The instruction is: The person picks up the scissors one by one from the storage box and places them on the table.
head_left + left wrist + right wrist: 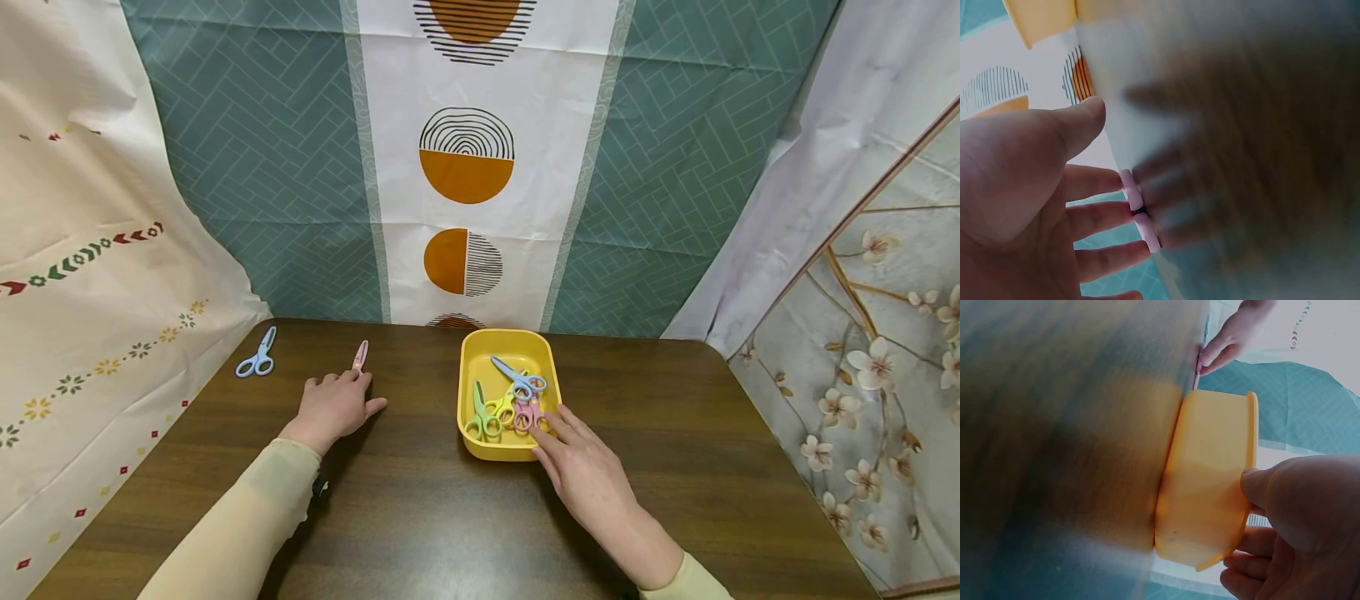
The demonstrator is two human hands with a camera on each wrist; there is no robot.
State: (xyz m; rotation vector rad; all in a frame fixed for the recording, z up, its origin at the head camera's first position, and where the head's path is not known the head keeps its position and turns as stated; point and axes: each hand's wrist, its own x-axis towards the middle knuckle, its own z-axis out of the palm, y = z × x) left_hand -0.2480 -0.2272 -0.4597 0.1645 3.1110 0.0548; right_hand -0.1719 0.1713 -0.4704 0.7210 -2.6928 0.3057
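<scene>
Pink scissors [361, 356] lie on the table left of the tray, their handles mostly under my left hand [333, 408]. In the left wrist view, straight fingers of that hand touch the pink handles [1148, 232], thumb held apart. My right hand [588, 471] rests at the near right corner of a yellow tray [504, 452], fingers extended over its rim; in the right wrist view the thumb of this hand [1310, 512] touches the tray's rim [1252, 431]. Inside the tray are green scissors [481, 414], blue scissors [519, 379], yellow scissors [502, 406] and pink ones [528, 414].
Another pair of blue scissors [257, 358] lies at the far left of the brown wooden table [420, 500]. Patterned cloths hang behind the table [300, 167] and along its left [90, 333] and right [885, 400] sides.
</scene>
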